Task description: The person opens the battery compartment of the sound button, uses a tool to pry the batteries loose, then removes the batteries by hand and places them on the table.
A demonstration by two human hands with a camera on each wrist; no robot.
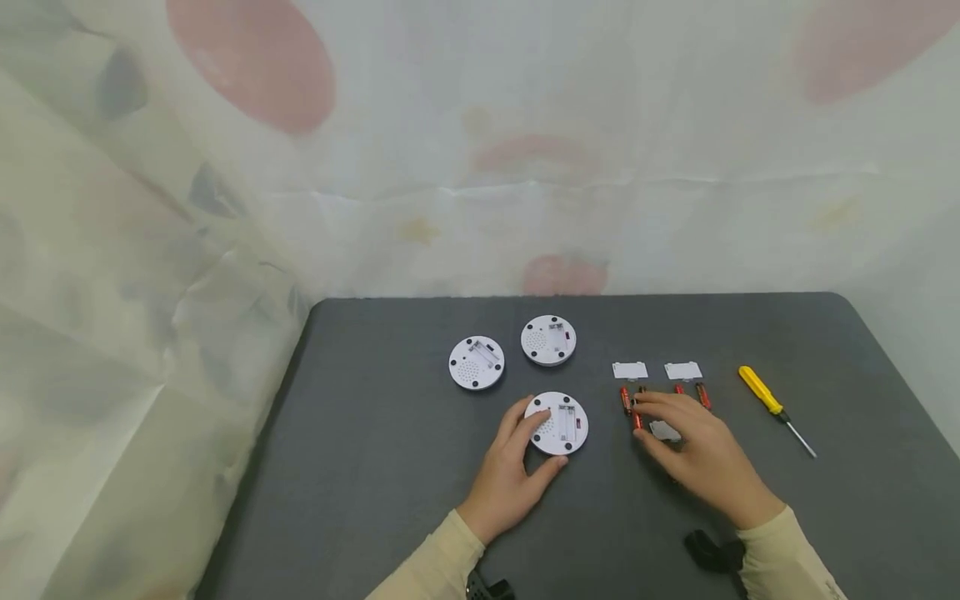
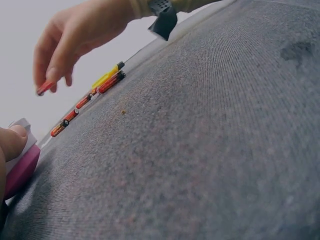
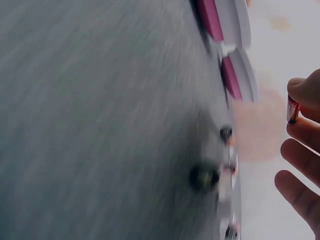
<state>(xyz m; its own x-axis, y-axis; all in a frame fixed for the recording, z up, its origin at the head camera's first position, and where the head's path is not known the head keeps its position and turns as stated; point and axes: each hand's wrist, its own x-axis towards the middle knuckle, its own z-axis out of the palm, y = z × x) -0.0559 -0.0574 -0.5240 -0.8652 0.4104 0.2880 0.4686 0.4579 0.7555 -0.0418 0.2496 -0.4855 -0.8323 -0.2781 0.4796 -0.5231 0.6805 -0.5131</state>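
Observation:
In the head view my left hand [image 1: 512, 479] holds a round white device [image 1: 568, 427], its underside up with a battery compartment uncovered. One finger lies on top and the thumb is at the near edge. In the left wrist view the device's white and magenta side [image 2: 22, 172] shows beside the thumb. My right hand [image 1: 693, 446] is raised over the table to the right, pinching a red AA-type battery [image 3: 293, 109] between thumb and forefinger. Beneath and beyond it lie more red batteries [image 1: 702, 396] and a white battery cover [image 1: 664, 431], partly hidden by the hand.
Two similar round devices, one at left [image 1: 477, 363] and one farther back [image 1: 548, 340], lie with compartments uncovered. Two white covers [image 1: 629, 371] [image 1: 682, 371] sit behind the batteries. A yellow-handled screwdriver [image 1: 761, 390] lies at the right of the dark table [image 1: 375, 433].

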